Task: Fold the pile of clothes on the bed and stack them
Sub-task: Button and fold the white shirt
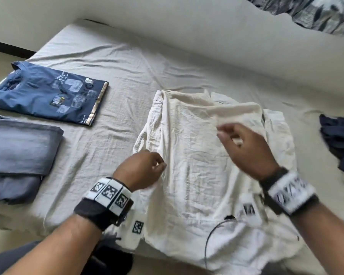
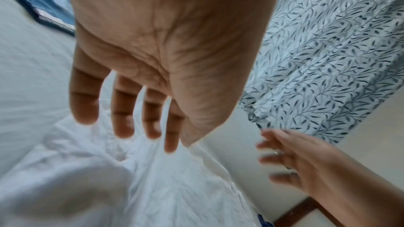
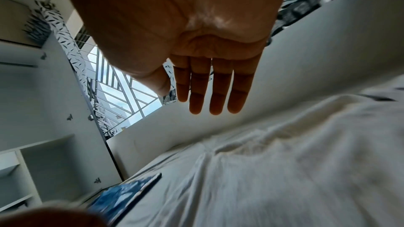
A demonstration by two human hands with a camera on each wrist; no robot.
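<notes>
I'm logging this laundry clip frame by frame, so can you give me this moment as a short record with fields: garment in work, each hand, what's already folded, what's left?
garment in work: wrinkled cream-white cotton shirt, spread on the grey bedsheet, partly folded
left hand: at the shirt's left edge, index finger and thumb pinching the cloth
right hand: above the shirt, fingers straight, holding nothing
folded: blue printed T-shirt; grey-blue folded garment nearer the person, apart from it
left to fold: crumpled dark navy garment at the right edge
</notes>
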